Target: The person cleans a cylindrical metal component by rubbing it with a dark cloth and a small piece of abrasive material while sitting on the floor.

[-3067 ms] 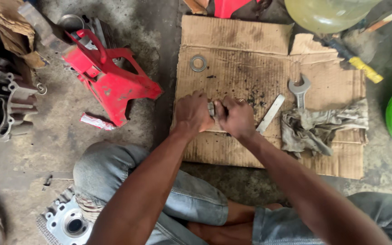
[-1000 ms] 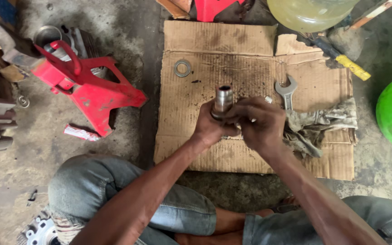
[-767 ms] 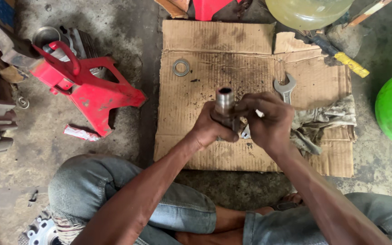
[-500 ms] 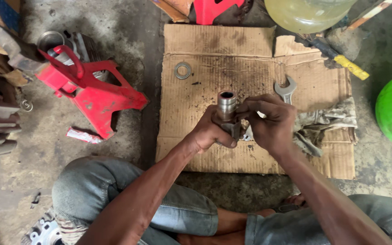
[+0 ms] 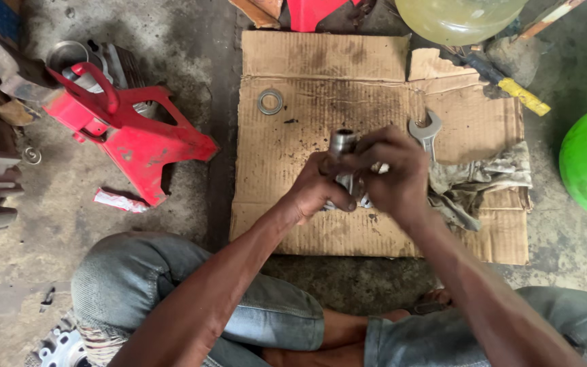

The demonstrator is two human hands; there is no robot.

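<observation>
A flattened cardboard sheet is lying on the concrete floor, with a red jack stand sitting well to its left. A dirty rag and a wrench are lying just right of the hands; a metal washer is resting near the top left. The left hand and right hand are both closing around a short metal tube, which is sticking upright between them above the cardboard.
</observation>
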